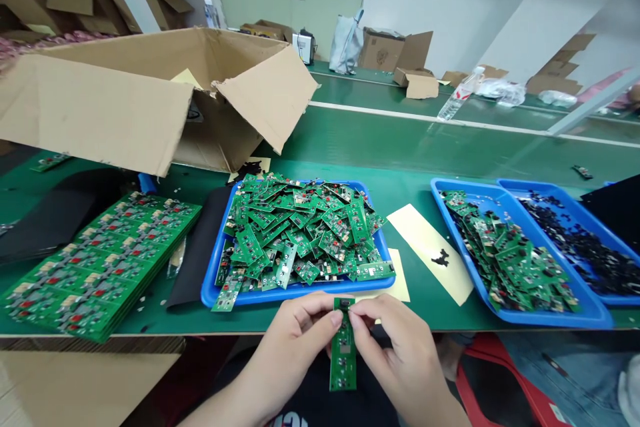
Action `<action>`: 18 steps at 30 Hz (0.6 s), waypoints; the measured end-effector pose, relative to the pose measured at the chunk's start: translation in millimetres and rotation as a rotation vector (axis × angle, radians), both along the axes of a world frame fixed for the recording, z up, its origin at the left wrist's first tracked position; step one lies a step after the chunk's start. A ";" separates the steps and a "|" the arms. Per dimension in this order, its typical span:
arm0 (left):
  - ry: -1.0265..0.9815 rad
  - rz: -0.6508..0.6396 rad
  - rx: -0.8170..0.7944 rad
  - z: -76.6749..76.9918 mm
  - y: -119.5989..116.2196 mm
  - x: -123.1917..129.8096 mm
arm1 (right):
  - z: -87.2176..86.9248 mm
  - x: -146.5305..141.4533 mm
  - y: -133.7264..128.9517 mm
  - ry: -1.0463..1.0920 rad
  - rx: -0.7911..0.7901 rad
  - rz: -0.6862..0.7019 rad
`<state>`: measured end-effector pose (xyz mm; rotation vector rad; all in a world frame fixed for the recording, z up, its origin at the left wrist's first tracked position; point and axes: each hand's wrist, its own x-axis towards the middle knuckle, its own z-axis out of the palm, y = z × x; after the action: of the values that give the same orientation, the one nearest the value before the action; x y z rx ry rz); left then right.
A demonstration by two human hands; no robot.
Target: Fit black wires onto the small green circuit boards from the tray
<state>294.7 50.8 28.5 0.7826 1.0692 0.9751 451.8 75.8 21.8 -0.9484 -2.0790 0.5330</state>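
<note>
A narrow green circuit board [343, 370] hangs upright between my hands, just off the table's front edge. My left hand [303, 333] is closed on its upper left side, thumb on the face. The fingers of my right hand [403, 343] pinch at the upper right edge, close to a dark part near the top of the board; whether a small piece is between them is hidden. Directly beyond my hands, a blue tray [295, 295] is heaped with similar green boards [305, 227]. Right of it lies a pale yellow sheet [430, 247] with black cut pieces [441, 257] on it.
On the left lies a stack of unsplit board panels [100, 260], with an open cardboard box [95, 103] behind. To the right are a blue tray of boards [595, 315] and another tray of small black parts [595, 240]. A water bottle [460, 93] stands farther back.
</note>
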 end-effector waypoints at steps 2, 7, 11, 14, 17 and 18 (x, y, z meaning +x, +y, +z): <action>0.008 -0.002 0.001 0.6 0.4 0.4 | -1.4 0.1 0.1 0.004 0.009 -0.002; 0.093 -0.015 0.001 1.5 1.1 0.8 | -2.2 -0.3 0.7 -0.008 0.049 -0.024; 0.145 -0.009 -0.005 0.6 0.9 2.2 | -0.9 -1.0 0.7 -0.045 0.095 -0.029; 0.186 0.023 0.032 1.0 1.7 3.5 | 0.0 -0.9 0.5 -0.066 0.100 -0.032; 0.240 0.067 0.090 2.6 3.1 4.2 | 0.8 -0.7 0.3 -0.058 0.094 -0.035; 0.256 0.073 0.101 3.1 3.4 4.3 | 1.1 -0.6 0.3 -0.051 0.095 -0.039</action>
<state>299.0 54.3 31.6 0.9759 1.2841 1.0154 451.2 76.1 23.0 -0.9535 -2.1073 0.3898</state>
